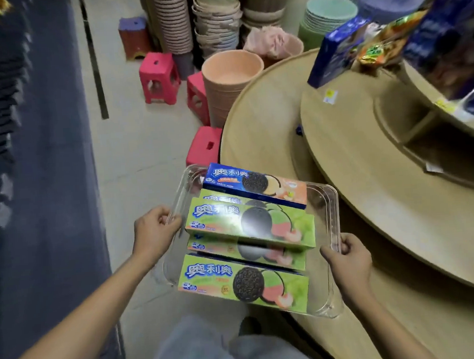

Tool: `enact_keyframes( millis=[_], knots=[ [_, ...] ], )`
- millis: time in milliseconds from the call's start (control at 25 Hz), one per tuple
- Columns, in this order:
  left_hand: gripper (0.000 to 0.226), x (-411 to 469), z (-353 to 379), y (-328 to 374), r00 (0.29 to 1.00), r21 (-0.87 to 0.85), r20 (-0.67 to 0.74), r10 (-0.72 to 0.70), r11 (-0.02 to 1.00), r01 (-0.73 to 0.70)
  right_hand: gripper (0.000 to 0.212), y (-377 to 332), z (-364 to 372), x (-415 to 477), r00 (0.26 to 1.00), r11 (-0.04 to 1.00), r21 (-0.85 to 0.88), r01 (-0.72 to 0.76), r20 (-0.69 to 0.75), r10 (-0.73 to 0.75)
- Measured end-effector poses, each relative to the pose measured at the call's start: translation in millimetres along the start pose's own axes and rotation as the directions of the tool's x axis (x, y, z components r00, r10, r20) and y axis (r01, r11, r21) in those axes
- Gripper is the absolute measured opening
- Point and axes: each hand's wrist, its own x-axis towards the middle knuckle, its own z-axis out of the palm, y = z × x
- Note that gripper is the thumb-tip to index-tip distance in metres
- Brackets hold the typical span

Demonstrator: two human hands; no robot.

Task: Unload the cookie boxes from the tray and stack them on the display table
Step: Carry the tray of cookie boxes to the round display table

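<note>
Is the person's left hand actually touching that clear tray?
Touching. The head view shows the left hand with its fingers curled round the left rim of the clear tray.

left hand [153,234], right hand [350,266] bare; forearms [80,319] bare; pale blue-grey trousers [196,351]; dark shoe [249,325].

1. Pink plastic stools [159,77], three in view, on the pale floor [133,135] at centre frame.
2. Stack of peach round tubs [232,68] just right of the stools.
3. Tall basket stacks [216,22] at top centre; pale green plates [328,12] stacked at top right.
4. Purple-topped stool [134,35] at upper left of centre.
5. Blue box [336,51] and shiny snack packet [383,42] at upper right, blurred.
6. Dark blue-grey surface [49,163] down the left edge; kind unclear.
</note>
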Motion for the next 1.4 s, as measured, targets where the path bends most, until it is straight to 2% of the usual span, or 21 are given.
enact_keyframes(
  millis=[120,280,480,640,760,880,1040,1200,1400],
  knots=[
    [0.017,43.4,29.1,29.8,0.988,0.035,0.125,0.086,0.995,-0.091,0.011,3.0,-6.1,1.8,0.989,0.996,0.027,-0.08,-0.124,0.083],
    [0.007,111.1,67.5,53.2,0.942,0.089,0.264,0.208,0.967,-0.238,0.014,2.0,12.5,7.0,0.934,0.971,0.122,-0.206,-0.273,0.233],
    [0.021,208.5,105.9,71.3,0.822,0.056,0.489,0.292,0.93,-0.363,0.017,-3.2,74.1,12.9,0.785,0.919,0.219,-0.328,-0.478,0.394],
    [0.028,273.6,131.6,90.3,0.703,0.06,0.627,0.336,0.878,-0.474,0.015,-15.2,123.8,24.7,0.66,0.868,0.294,-0.399,-0.565,0.495],
    [0.033,307.2,150.1,100.4,0.657,0.047,0.67,0.347,0.863,-0.504,0.013,-28.0,148.8,36.1,0.588,0.833,0.33,-0.444,-0.595,0.548],
    [0.033,327.5,165.7,109.7,0.628,0.031,0.68,0.379,0.841,-0.541,0.02,-35.7,163.9,49.1,0.551,0.827,0.36,-0.431,-0.62,0.558],
    [0.016,349.9,190.3,119.1,0.59,0.03,0.701,0.402,0.809,-0.587,0.015,-36.7,178.1,69.0,0.504,0.811,0.349,-0.47,-0.648,0.571],
    [0.015,372.1,211.9,126.3,0.549,0.039,0.736,0.397,0.784,-0.619,0.014,-38.8,190.4,86.5,0.438,0.78,0.342,-0.524,-0.677,0.591],
    [0.015,410.9,244.3,145.0,0.453,0.005,0.806,0.382,0.76,-0.65,0.022,-54.6,221.4,103.1,0.334,0.749,0.381,-0.542,-0.72,0.608]
  ],
)
